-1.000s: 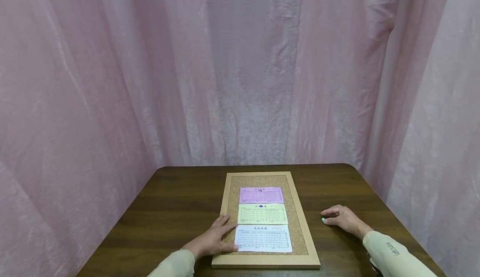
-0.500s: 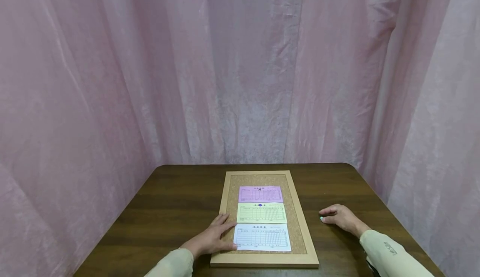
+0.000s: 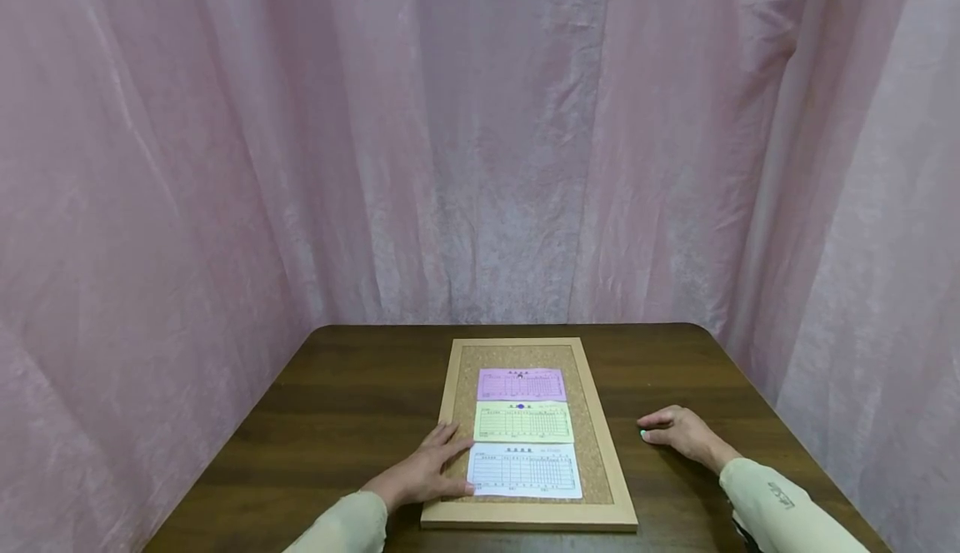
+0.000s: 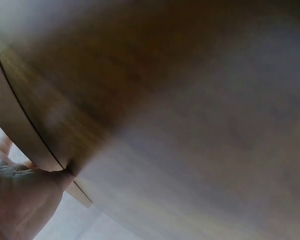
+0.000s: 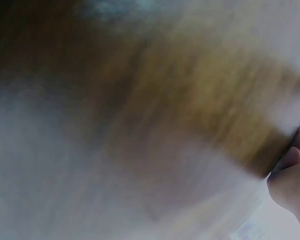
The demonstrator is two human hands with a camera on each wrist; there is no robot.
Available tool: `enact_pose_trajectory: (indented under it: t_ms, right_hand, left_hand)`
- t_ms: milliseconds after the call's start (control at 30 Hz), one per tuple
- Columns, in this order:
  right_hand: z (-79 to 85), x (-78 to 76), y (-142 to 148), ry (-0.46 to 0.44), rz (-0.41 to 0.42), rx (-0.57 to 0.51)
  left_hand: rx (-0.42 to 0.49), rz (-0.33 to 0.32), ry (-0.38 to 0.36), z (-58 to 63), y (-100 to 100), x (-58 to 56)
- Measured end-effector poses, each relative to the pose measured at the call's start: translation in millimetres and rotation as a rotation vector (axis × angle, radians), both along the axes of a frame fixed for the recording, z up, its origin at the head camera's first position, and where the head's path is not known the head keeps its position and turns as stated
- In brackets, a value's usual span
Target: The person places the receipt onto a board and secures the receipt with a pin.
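Observation:
A cork board (image 3: pixel 597 453) with a pale wooden frame lies flat on the dark table. On it three printed slips run in a column: a purple slip (image 3: pixel 498 386), a yellow-green slip (image 3: pixel 495 428) and a white slip (image 3: pixel 517 474) nearest me. A dark pushpin (image 3: pixel 520 376) sits in the purple slip, a violet pushpin (image 3: pixel 521 406) in the yellow-green one. My left hand (image 3: pixel 422 471) rests spread over the board's left edge, thumb on the white slip's lower left corner. Right of the board, my right hand (image 3: pixel 686 436) pinches a small green pushpin (image 3: pixel 642 433) between thumb and fingers, its tip hidden.
The brown wooden table (image 3: pixel 360 395) extends on both sides of the board. Pink curtains (image 3: pixel 480 161) hang behind it and along both sides. Both wrist views are mostly blurred, showing only part of each hand and the table.
The head view has shifted slightly. Both hands keep nearly the same places relative to the board. The green pushpin looks slightly turned at the right fingertips.

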State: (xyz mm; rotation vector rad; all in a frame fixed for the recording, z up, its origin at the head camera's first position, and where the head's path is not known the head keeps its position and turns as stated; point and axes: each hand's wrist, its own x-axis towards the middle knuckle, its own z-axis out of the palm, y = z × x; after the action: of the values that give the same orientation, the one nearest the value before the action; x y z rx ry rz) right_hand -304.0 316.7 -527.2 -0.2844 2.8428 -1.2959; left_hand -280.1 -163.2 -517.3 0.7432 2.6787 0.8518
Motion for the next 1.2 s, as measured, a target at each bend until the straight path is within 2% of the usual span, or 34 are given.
enact_pose_trajectory:
  t_ms: [300, 500, 933, 1200]
  right_hand:
    - [1.9, 1.7, 1.4, -0.002, -0.021, 0.027]
    - [0.8, 5.8, 3.9, 0.013, 0.021, 0.018]
    - [-1.0, 5.8, 3.3, 0.054, 0.038, 0.042]
    - [-2.4, 3.7, 3.8, 0.03, 0.052, 0.021]
  left_hand:
    - [0.004, -0.016, 0.011, 1.5, 1.0, -3.2]
    - [0.001, -0.012, 0.009, 2.0, 0.6, -1.9]
    - [0.002, -0.01, 0.003, 3.2, 0.0, -0.6]
    - [0.006, -0.007, 0.004, 0.3, -0.5, -0.8]
